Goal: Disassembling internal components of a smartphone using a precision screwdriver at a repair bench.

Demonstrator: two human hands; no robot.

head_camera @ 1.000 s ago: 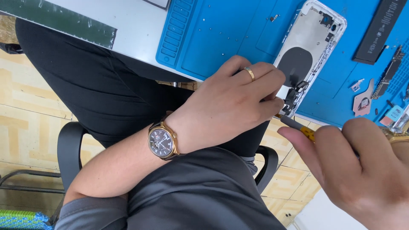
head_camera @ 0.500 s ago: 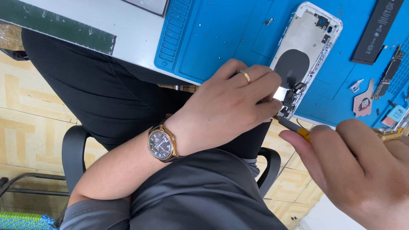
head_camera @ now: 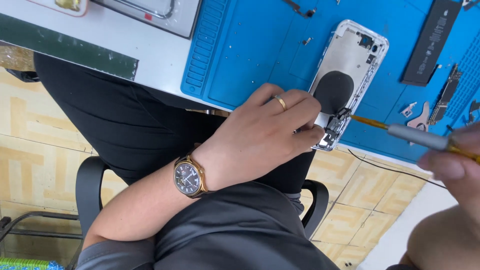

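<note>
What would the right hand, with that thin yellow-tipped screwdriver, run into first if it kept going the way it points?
Most likely the lower end of the opened silver phone housing: the screwdriver in the right hand aims at the small parts there, beside the left hand's fingertips. Depth is hard to judge.

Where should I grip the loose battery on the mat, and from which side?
Pinch the black battery across its two long edges, near the middle, coming straight down from above. It lies flat on the blue mat, long and narrow, with bare mat along both long sides.
</note>
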